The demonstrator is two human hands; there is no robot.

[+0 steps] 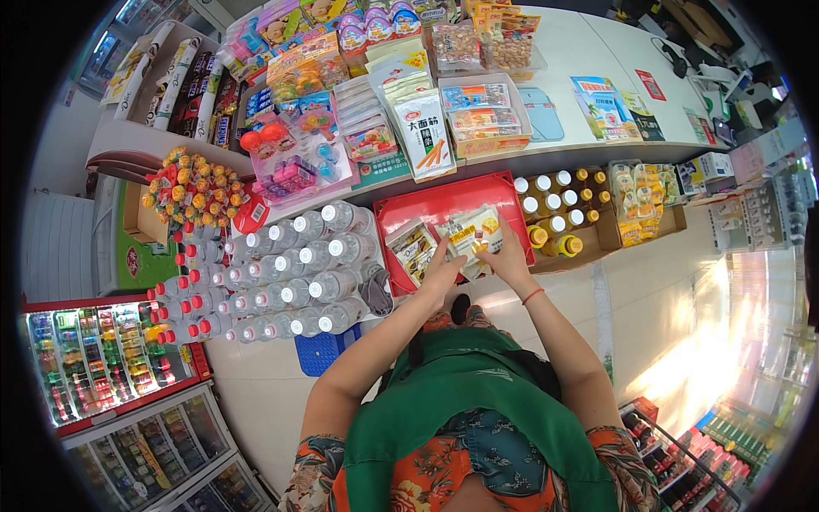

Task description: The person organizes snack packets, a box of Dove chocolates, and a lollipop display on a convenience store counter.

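Note:
Both my hands hold a bunch of flat snack packets (477,233) over the right part of a red plastic tray (409,208). My left hand (443,269) grips the packets at their lower left side. On the right side, my right hand (512,253) has its fingers and thumb around them; a red cord circles that wrist. At the tray's left lies an open box of Dove packets (413,249), close to my left hand but apart from it. The undersides of the held packets are hidden.
Large clear water bottles (333,281) stand left of the tray. Capped drink bottles (556,201) fill a carton on the right. Beyond is a white counter (576,45) with snack boxes, and a lollipop cluster (192,189). A blue plastic stool (323,353) stands below.

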